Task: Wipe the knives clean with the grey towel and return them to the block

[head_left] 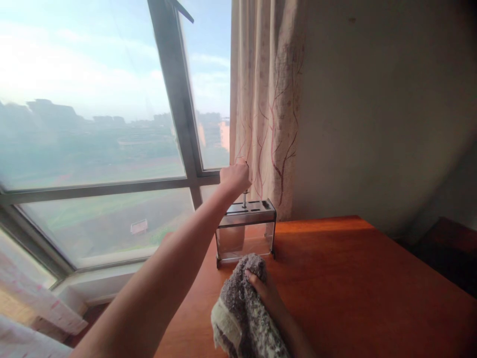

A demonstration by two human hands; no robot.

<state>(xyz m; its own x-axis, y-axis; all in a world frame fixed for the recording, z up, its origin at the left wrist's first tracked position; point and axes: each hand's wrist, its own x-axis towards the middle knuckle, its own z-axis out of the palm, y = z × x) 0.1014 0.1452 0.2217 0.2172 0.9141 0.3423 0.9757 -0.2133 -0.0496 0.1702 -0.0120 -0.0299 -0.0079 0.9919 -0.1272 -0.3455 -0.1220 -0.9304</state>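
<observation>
My left hand [236, 178] reaches out over a knife block [246, 217] with a metal slotted top and clear sides, near the back left edge of the table. Its fingers are closed around the upper end of a tool with a thin metal shaft [245, 200], which stands upright at one of the slots. The hand hides the tool's handle, so its kind cannot be made out. Nearer to me, my right hand [264, 291] grips a bunched grey-and-white fluffy towel [244, 308] in front of the block, thumb on top.
The reddish-brown wooden table [335, 278] extends to the right. Behind the knife block hangs a beige curtain [268, 99] with a branch pattern, beside a grey wall [372, 124]. A large framed window [112, 189] fills the left, and pale patterned fabric [44, 303] shows at lower left.
</observation>
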